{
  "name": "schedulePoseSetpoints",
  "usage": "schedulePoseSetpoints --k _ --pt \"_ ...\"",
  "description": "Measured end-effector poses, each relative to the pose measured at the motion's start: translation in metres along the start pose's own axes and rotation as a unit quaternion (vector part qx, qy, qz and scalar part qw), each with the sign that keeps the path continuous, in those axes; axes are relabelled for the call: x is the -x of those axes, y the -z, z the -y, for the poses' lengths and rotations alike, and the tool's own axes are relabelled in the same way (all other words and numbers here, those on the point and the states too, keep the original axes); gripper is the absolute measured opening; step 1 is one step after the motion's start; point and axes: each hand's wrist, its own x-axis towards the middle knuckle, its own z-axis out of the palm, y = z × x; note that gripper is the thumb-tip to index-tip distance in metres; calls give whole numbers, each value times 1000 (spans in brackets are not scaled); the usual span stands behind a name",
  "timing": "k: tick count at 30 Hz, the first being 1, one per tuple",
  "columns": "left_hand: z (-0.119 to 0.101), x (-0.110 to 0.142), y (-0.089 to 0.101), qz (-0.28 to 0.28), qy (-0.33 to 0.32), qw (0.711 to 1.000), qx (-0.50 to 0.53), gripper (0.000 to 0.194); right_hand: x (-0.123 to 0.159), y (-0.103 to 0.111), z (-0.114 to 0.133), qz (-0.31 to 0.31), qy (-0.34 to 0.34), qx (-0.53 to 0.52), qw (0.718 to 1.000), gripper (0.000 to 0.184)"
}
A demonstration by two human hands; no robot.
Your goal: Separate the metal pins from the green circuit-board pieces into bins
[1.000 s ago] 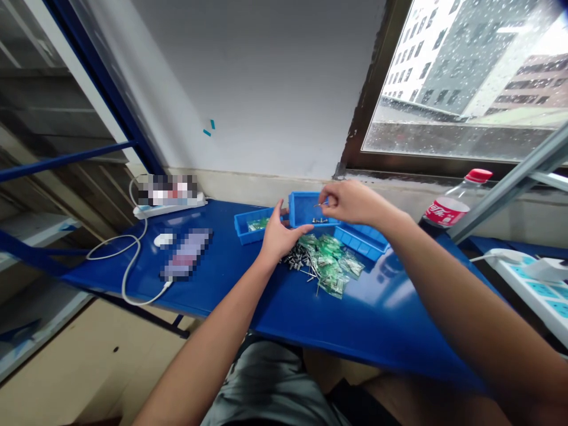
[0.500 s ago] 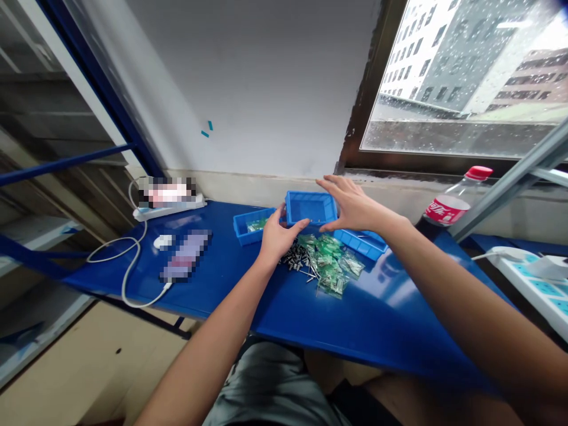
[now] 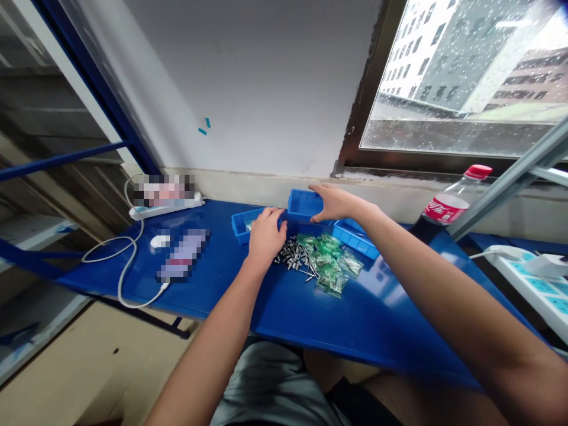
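Note:
My right hand (image 3: pixel 339 203) grips the right end of a blue plastic bin (image 3: pixel 304 202), thumb at its near side and fingers at its far rim. The part of this bin under the hand is hidden. My left hand (image 3: pixel 267 235) has its thumb and fingers apart, just left of that bin. It partly covers a second blue bin (image 3: pixel 240 225), which holds small bagged parts. In front of the hands lie a heap of small metal parts (image 3: pixel 293 253) and several green-tinted clear bags (image 3: pixel 331 263) of metal pieces. Beyond the bags sits another blue bin (image 3: pixel 357 239), partly behind my right forearm.
A cola bottle (image 3: pixel 445 204) with a red cap stands at the right, near a power strip (image 3: pixel 539 278). On the left of the blue table (image 3: pixel 213 278) are a blurred-out phone (image 3: pixel 184 254) with a white cable and a small white object (image 3: pixel 160 241). The wall and window close off the back.
My left hand has come off the middle bin and moved slightly left, turning palm down. My right hand has closed in on that bin's right end, and the bin now sits slightly lower.

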Motion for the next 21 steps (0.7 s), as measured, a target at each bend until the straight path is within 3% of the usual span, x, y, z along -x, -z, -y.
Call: schedulePoseSetpoints --k 4,7,21 --pt "2 2 -8 49 -15 997 -51 46 -1 -13 0 52 -7 -5 999 121" --pt "1 2 -10 60 -21 995 -78 35 1 -21 -1 74 -2 -17 997 117" --pt "-1 -4 -13 89 -9 994 -69 36 5 -28 -14 43 28 -46 998 94"
